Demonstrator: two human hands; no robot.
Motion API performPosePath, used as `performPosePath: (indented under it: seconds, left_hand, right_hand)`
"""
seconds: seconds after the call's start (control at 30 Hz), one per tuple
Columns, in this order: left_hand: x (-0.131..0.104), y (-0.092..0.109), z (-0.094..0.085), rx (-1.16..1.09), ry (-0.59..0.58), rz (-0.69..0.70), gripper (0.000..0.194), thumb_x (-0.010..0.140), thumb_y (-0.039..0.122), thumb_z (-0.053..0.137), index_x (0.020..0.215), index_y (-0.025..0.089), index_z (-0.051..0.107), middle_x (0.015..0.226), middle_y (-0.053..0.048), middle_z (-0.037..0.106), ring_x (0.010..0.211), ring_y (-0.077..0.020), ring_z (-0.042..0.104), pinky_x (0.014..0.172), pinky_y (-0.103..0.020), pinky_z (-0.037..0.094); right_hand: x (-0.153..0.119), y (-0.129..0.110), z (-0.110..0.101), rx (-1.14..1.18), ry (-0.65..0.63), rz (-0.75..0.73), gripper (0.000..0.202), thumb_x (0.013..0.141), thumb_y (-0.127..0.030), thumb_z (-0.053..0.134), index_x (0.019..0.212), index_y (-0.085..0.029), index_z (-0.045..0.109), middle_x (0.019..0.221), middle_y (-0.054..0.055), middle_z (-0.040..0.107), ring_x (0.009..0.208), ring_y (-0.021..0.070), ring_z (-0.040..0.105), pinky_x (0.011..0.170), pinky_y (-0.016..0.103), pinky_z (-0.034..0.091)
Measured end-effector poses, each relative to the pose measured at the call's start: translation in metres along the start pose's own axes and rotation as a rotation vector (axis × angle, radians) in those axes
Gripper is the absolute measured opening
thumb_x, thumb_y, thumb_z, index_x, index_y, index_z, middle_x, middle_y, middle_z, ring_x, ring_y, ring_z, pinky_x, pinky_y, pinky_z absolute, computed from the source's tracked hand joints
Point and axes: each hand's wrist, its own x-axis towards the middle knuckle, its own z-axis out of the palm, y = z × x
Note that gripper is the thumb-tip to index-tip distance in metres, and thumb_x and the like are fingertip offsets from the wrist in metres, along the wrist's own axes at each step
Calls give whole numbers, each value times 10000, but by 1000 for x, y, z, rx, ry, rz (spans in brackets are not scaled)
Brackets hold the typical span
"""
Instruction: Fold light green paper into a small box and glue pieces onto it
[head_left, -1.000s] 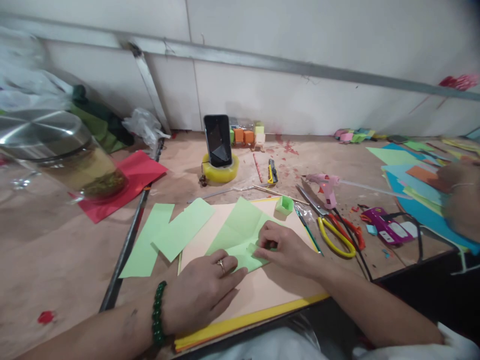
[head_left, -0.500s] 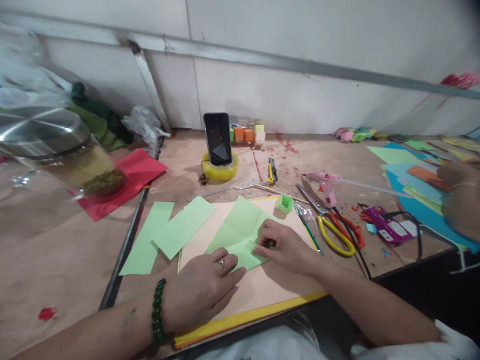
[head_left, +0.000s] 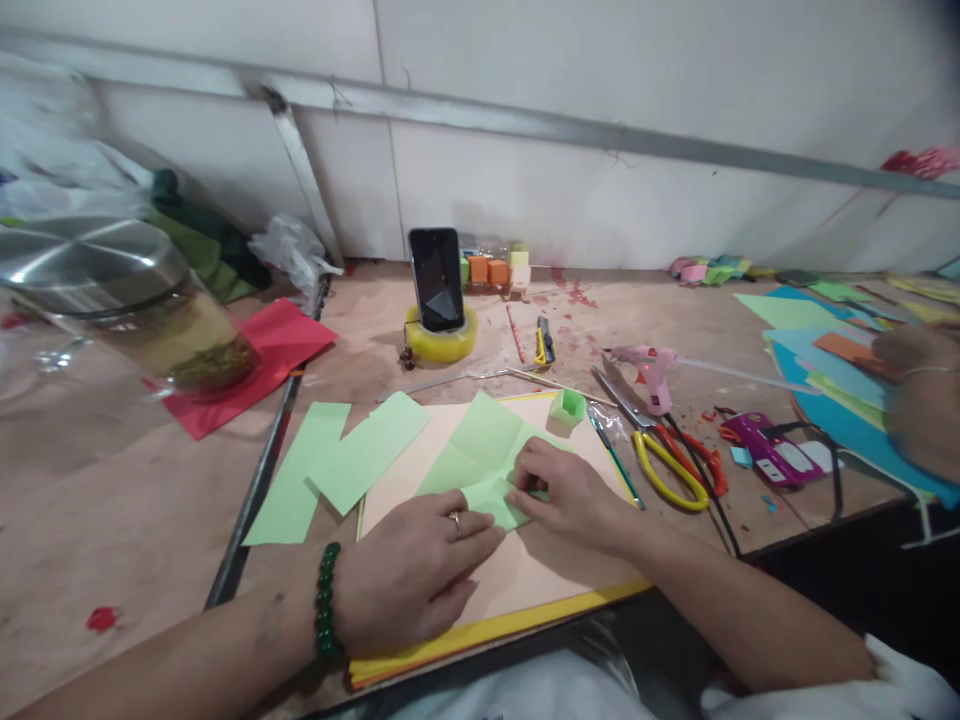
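A light green sheet of paper [head_left: 476, 438] with crease lines lies on a stack of peach and yellow paper [head_left: 525, 590]. My left hand [head_left: 416, 565] rests on its near left edge, fingers stretched out and pressing down. Thumb and bent fingers of my right hand [head_left: 566, 490] pinch a folded-up part of the sheet at its near right side. Part of the fold is hidden under the fingers. Beyond my right hand stands a small green paper box [head_left: 568, 407]. Two green paper strips [head_left: 300, 470] overlap to the left.
Scissors [head_left: 667, 470], a pink glue gun [head_left: 649, 370] and a purple device [head_left: 780, 455] lie right. A phone [head_left: 436, 280] leans in a yellow tape roll [head_left: 442, 340]. A glass tea jar [head_left: 142, 310] stands left on red paper [head_left: 285, 340]. A co-worker's hand [head_left: 926, 400] is far right.
My left hand has slid slightly to the right along the green sheet. My right hand keeps its pinch in nearly the same place.
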Motion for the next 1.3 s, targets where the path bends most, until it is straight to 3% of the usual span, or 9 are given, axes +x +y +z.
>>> performPosePath:
  seconds: [0.2, 0.33, 0.57, 0.77, 1.1, 1.23, 1.3]
  left_hand:
    - [2, 2, 1, -17, -41, -36, 179, 787, 143, 517, 948, 183, 585, 918, -74, 624, 771, -219, 504, 738, -365, 457]
    - [3, 3, 0, -20, -60, -63, 99, 762, 128, 543, 837, 181, 578, 888, -51, 617, 762, -208, 488, 734, -364, 451]
    - [2, 2, 1, -1, -33, -43, 202, 794, 128, 512, 971, 176, 598, 922, -64, 637, 775, -218, 498, 746, -371, 453]
    - [1, 2, 1, 11, -34, -24, 203, 806, 136, 516, 989, 170, 596, 932, -72, 638, 780, -224, 508, 762, -376, 451]
    - [-6, 0, 2, 38, 11, 34, 178, 845, 140, 477, 977, 184, 589, 959, -85, 629, 788, -219, 514, 755, -355, 452]
    - [-10, 1, -1, 44, -3, 27, 170, 832, 139, 475, 942, 173, 599, 973, -91, 636, 789, -224, 511, 742, -361, 465]
    - [-10, 1, -2, 37, -7, 18, 157, 816, 142, 489, 918, 174, 604, 982, -90, 637, 802, -227, 516, 729, -361, 470]
  right_hand:
    - [-3, -3, 0, -13, 38, 35, 251, 739, -124, 595, 963, -192, 505, 858, 7, 559, 688, 133, 505, 620, 250, 392]
    - [-7, -12, 0, -88, 5, 31, 415, 719, -254, 663, 1088, -198, 483, 1007, 57, 563, 840, 198, 559, 710, 308, 435]
    - [-9, -17, -2, -225, -75, 82, 586, 727, -325, 684, 1236, -195, 424, 1085, 88, 527, 955, 259, 563, 772, 374, 459]
    - [-16, -13, -12, -221, -114, 119, 572, 778, -270, 642, 1281, -188, 383, 1141, 112, 512, 1027, 276, 549, 829, 406, 462]
    - [-37, 15, -18, -232, -28, 125, 472, 805, -149, 559, 1254, -182, 418, 1135, 117, 538, 1068, 266, 543, 884, 407, 454]
    - [-42, 28, -21, -234, 9, 61, 471, 795, -74, 520, 1247, -181, 444, 1085, 108, 564, 997, 240, 573, 796, 360, 490]
    - [-44, 26, -22, -270, 92, -19, 406, 800, -55, 500, 1185, -183, 502, 1010, 94, 585, 909, 221, 584, 736, 336, 494]
